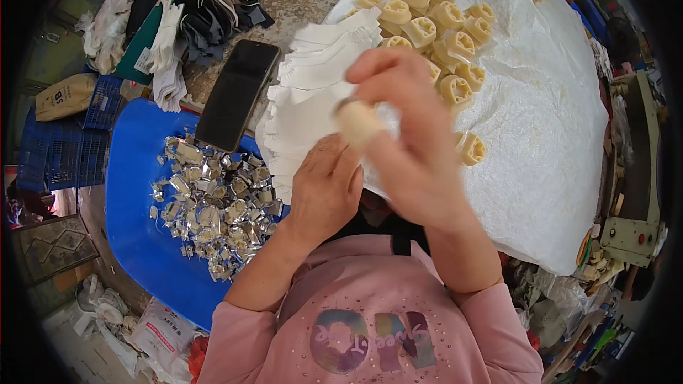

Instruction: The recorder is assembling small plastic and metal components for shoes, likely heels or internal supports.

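Just beyond left hand (324,195), white strips (302,117) overlap; right hand (420,146) blurs, both grips unclear; light fingertips should spare creases.

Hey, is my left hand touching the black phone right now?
Apart. The head view shows a plain gap, with white strips between your left hand and the black phone.

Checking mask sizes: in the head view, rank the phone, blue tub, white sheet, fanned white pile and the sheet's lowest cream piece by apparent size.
1. White sheet
2. Blue tub
3. Fanned white pile, partly covered
4. Phone
5. Lowest cream piece
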`<state>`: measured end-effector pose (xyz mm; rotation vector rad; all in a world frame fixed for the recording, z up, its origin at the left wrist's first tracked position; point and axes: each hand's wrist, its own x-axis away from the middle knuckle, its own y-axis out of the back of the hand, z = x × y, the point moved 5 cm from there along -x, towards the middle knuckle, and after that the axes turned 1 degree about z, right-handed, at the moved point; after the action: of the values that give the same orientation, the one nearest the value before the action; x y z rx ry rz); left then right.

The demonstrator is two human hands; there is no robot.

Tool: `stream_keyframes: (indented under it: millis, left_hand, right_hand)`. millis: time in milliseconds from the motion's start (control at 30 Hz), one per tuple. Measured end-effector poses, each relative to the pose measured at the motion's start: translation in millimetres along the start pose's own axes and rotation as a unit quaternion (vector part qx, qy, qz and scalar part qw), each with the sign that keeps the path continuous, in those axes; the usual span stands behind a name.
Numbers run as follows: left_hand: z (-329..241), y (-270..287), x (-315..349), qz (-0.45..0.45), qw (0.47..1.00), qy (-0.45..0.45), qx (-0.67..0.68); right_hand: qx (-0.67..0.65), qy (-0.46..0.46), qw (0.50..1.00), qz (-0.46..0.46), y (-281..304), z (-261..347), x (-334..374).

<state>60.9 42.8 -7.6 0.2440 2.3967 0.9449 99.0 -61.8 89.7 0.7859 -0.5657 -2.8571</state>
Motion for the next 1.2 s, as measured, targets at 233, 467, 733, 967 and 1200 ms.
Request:
stream_keyframes:
  millis: [233, 467, 733, 967, 1200]
  left_hand:
    - [-25.9, 22.0, -12.5, -0.003, 0.955, -0.018, 0.295]
    - [-29.8, -17.6, -5.3, 0.07, 0.661, 0.233, 0.71]
    - [-38.4, -32.1, -11.4, 0.124, 0.721, 0.243, 0.638]
    - [-40.9, -55.2, -31.9, 0.049, 0.747, 0.209, 0.629]
    - [-65.8, -80.1, -15.5, 0.116, 0.784, 0.205, 0.574]
  right_hand:
    - [-0.331, -0.147, 0.932, -0.02, 40.6, -12.8, 40.6]
    - [-0.236, -0.205, 0.95, -0.015, 59.3, -33.4, 77.9]
    - [-0.199, -0.202, 0.958, -0.04, 85.6, -48.3, 99.1]
    - [0.247, -0.064, 0.966, -0.038, 106.7, -57.0, 106.6]
    - [0.315, -0.118, 0.941, -0.027, 100.9, -66.2, 107.3]
